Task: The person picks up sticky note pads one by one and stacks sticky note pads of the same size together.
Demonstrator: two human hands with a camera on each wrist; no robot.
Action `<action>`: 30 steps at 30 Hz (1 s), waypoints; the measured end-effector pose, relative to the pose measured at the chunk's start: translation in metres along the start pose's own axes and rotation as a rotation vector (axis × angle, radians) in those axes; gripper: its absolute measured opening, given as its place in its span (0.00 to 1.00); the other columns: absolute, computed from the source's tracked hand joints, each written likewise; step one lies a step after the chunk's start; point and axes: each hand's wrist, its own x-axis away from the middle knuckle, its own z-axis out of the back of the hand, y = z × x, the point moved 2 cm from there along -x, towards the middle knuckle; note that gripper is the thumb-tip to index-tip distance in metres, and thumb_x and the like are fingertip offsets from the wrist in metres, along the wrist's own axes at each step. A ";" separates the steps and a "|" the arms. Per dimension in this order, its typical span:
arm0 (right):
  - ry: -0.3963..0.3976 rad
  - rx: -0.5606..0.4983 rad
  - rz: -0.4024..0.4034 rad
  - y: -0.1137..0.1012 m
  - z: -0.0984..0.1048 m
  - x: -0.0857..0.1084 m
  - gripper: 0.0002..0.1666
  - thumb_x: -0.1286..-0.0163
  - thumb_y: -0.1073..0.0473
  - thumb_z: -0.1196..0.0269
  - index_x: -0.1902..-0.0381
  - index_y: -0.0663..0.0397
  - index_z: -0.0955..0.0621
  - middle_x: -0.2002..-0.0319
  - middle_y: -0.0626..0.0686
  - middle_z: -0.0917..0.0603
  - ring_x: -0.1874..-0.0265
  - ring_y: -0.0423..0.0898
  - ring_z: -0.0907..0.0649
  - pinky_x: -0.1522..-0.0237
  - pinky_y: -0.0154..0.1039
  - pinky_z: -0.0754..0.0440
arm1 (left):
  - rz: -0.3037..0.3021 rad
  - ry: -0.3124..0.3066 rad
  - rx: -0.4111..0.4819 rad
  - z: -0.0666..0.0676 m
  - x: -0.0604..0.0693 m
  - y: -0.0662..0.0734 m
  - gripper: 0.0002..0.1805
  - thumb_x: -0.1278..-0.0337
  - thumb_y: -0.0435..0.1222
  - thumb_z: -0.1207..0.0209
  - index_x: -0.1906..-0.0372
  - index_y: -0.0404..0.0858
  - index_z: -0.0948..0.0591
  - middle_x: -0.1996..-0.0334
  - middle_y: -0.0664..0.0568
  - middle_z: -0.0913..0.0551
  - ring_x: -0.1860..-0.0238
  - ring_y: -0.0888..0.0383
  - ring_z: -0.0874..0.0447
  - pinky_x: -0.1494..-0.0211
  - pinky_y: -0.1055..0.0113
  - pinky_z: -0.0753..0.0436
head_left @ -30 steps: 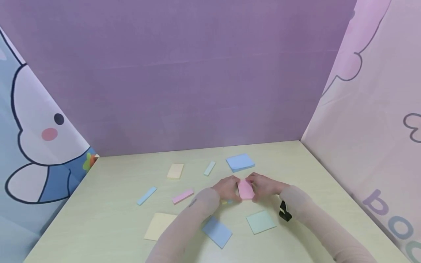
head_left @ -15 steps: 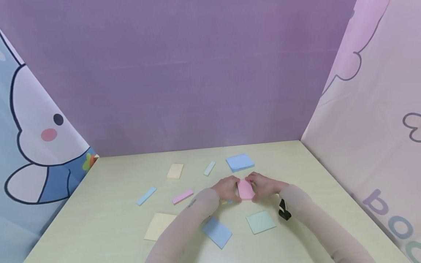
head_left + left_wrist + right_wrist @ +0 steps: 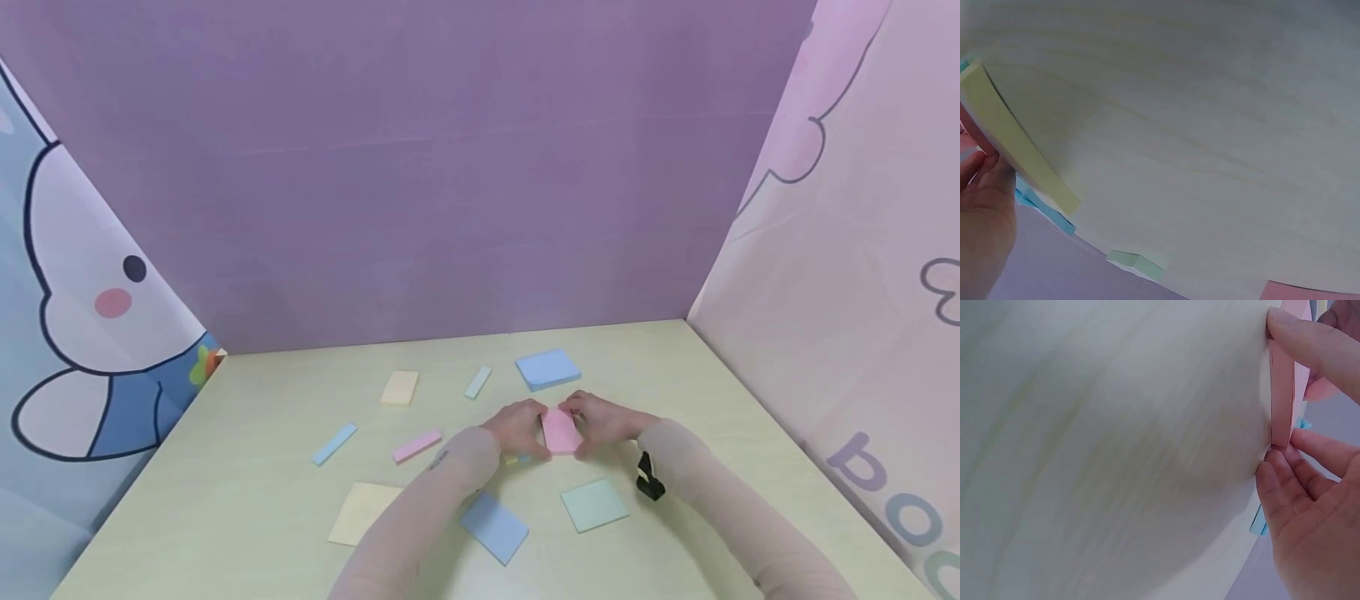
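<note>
A pink sticky-note pad point(image 3: 560, 432) lies on the table between the two hands in the head view. My left hand point(image 3: 520, 428) grips its left side, and my right hand point(image 3: 602, 422) grips its right side. In the right wrist view the thumb and fingers of the right hand point(image 3: 1319, 487) hold the edge of the pink pad point(image 3: 1282, 394). The left wrist view has the left hand point(image 3: 988, 219) at the pink pad, with a yellow strip pad point(image 3: 1019, 140) beside it. Mostly hidden by the left hand, small yellow and blue pieces point(image 3: 523, 458) show below it.
Around the hands on the table point(image 3: 247, 467) lie a thick blue pad point(image 3: 548, 369), a green pad point(image 3: 595, 505), a blue pad point(image 3: 496, 528), yellow pads point(image 3: 363, 512) point(image 3: 401, 388), and narrow blue point(image 3: 334, 444), pink point(image 3: 417, 447) and green strips point(image 3: 477, 382). Printed cloth walls stand at both sides.
</note>
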 end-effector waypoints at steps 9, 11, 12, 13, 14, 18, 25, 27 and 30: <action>-0.003 -0.007 0.023 0.004 0.000 -0.004 0.42 0.60 0.60 0.25 0.43 0.58 0.28 0.47 0.53 0.30 0.45 0.51 0.30 0.38 0.53 0.35 | -0.016 0.014 0.010 -0.002 -0.003 -0.004 0.39 0.64 0.48 0.29 0.42 0.38 0.28 0.44 0.50 0.25 0.43 0.55 0.27 0.40 0.66 0.28; 0.000 -0.008 0.025 0.005 0.000 -0.004 0.43 0.60 0.60 0.25 0.43 0.58 0.28 0.46 0.54 0.30 0.45 0.52 0.30 0.39 0.54 0.35 | -0.019 0.019 0.012 -0.001 -0.003 -0.005 0.39 0.65 0.48 0.29 0.43 0.38 0.27 0.45 0.50 0.25 0.44 0.55 0.26 0.40 0.66 0.28; 0.000 -0.005 0.022 0.005 0.000 -0.005 0.43 0.60 0.60 0.25 0.43 0.57 0.28 0.46 0.53 0.30 0.45 0.52 0.30 0.39 0.54 0.35 | -0.019 0.020 0.013 -0.001 -0.003 -0.005 0.39 0.65 0.48 0.29 0.43 0.38 0.27 0.45 0.50 0.25 0.44 0.55 0.26 0.40 0.66 0.28; 0.000 -0.006 0.017 0.006 0.000 -0.005 0.43 0.60 0.60 0.25 0.43 0.57 0.28 0.46 0.53 0.30 0.45 0.51 0.30 0.39 0.54 0.35 | -0.018 0.021 0.013 -0.001 -0.003 -0.005 0.39 0.65 0.48 0.29 0.43 0.38 0.27 0.45 0.50 0.25 0.44 0.55 0.26 0.40 0.66 0.28; 0.001 -0.007 0.014 0.006 0.000 -0.006 0.43 0.60 0.59 0.25 0.43 0.57 0.28 0.46 0.53 0.30 0.44 0.51 0.30 0.39 0.54 0.35 | -0.019 0.022 0.016 -0.001 -0.003 -0.005 0.39 0.65 0.48 0.29 0.43 0.38 0.27 0.45 0.50 0.25 0.44 0.55 0.26 0.40 0.66 0.28; -0.002 0.003 0.005 0.007 0.000 -0.006 0.43 0.60 0.59 0.25 0.43 0.55 0.27 0.46 0.51 0.30 0.45 0.50 0.30 0.39 0.53 0.35 | -0.016 0.010 0.031 -0.001 -0.003 -0.005 0.39 0.66 0.47 0.28 0.43 0.38 0.27 0.43 0.50 0.26 0.43 0.55 0.27 0.39 0.65 0.29; 0.007 -0.007 0.034 0.008 0.000 -0.005 0.43 0.62 0.60 0.25 0.44 0.59 0.27 0.48 0.53 0.29 0.48 0.50 0.29 0.41 0.53 0.33 | -0.010 -0.001 0.045 0.015 0.005 -0.005 0.44 0.65 0.48 0.29 0.38 0.37 0.32 0.39 0.48 0.30 0.38 0.53 0.32 0.35 0.64 0.32; 0.009 -0.007 0.039 0.009 -0.001 -0.005 0.43 0.62 0.60 0.25 0.44 0.59 0.27 0.49 0.53 0.29 0.49 0.50 0.29 0.41 0.52 0.32 | -0.002 -0.001 0.076 0.024 0.011 -0.008 0.45 0.61 0.47 0.30 0.35 0.38 0.35 0.37 0.48 0.32 0.36 0.53 0.35 0.33 0.63 0.35; 0.017 0.013 0.035 0.009 -0.001 -0.005 0.43 0.62 0.59 0.25 0.44 0.59 0.27 0.48 0.53 0.29 0.49 0.50 0.29 0.41 0.51 0.32 | -0.017 0.010 0.138 0.042 0.023 -0.018 0.40 0.54 0.44 0.34 0.35 0.38 0.36 0.36 0.49 0.33 0.34 0.53 0.37 0.32 0.61 0.37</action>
